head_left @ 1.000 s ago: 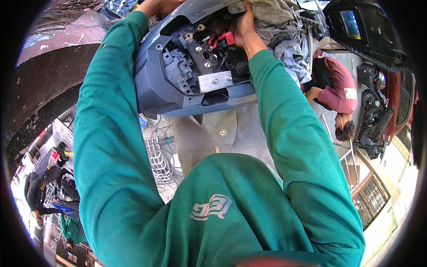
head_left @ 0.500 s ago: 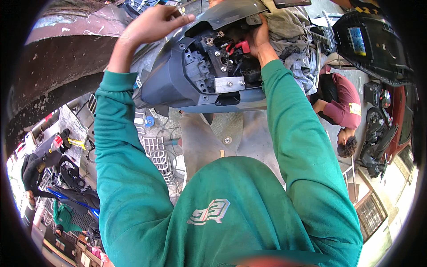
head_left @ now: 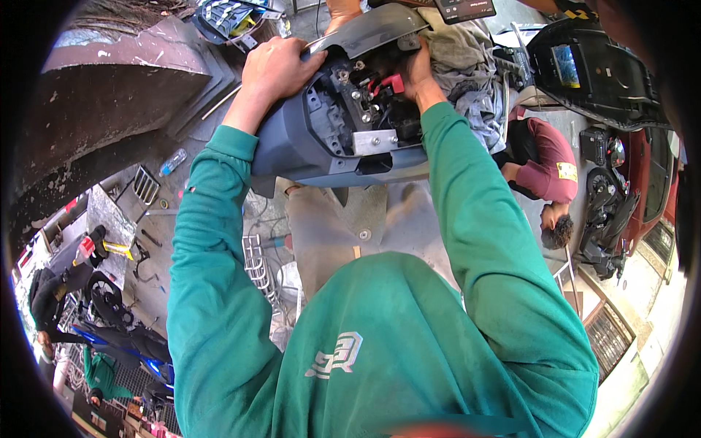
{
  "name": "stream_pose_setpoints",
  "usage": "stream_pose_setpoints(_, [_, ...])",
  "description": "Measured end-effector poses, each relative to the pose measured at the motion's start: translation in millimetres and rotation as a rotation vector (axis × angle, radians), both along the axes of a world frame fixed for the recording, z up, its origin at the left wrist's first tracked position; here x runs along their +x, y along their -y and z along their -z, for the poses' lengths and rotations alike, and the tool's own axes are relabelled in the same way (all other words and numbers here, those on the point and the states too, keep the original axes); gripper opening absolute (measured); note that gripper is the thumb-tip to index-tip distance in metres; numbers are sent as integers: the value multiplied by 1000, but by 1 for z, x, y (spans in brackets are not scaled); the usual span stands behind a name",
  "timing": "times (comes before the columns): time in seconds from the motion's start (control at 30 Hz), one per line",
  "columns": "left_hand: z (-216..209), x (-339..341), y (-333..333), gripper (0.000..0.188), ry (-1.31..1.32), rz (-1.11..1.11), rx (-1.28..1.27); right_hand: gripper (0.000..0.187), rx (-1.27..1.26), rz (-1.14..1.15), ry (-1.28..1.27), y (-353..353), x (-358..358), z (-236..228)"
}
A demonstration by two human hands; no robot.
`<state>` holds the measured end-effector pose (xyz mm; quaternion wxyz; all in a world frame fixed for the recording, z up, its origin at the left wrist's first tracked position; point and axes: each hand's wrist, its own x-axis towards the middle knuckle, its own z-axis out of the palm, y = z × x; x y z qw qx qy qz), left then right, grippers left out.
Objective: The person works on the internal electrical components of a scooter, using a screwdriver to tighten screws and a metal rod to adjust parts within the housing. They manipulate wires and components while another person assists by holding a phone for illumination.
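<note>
A grey motorcycle tail fairing (head_left: 281, 142) lies across the top middle, surrounding an open cavity. My left hand (head_left: 276, 67) is closed over its far left side, thumb along the rim. My right hand (head_left: 419, 71) grips the fairing's right end beside the cavity, its fingertips partly hidden. Close to that hand sits a red terminal cover (head_left: 394, 84). Inside the cavity are bolts, dark wiring and a silver metal bracket (head_left: 374, 142) at the near edge. Another person's hand (head_left: 343, 10) is at the fairing's far edge.
Crumpled grey cloths (head_left: 467, 66) lie right of the fairing, below a phone (head_left: 465, 9). A person in a maroon shirt (head_left: 551, 160) bends down at the right, near a black motorcycle (head_left: 607, 212). A plastic bottle (head_left: 174, 161) and metal racks (head_left: 255, 263) are at left.
My left hand has come down from above the fairing and now grips its far left side. My right hand stays at the right end. The view has shifted slightly.
</note>
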<state>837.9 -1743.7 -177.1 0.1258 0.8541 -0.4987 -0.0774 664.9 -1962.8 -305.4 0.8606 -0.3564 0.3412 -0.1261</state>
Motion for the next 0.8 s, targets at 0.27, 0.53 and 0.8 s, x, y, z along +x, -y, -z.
stream_pose_setpoints(0.27, [-2,-2,1,48,-63,-34,96,84,30,-12,-131,-4,-5,-17])
stream_pose_setpoints(0.53, [0,-2,-1,49,-82,-35,117,81,137,-14,-129,-7,-2,-22])
stream_pose_setpoints(0.8, [2,-5,-1,49,-15,-8,109,72,24,43,-115,-2,-4,-10])
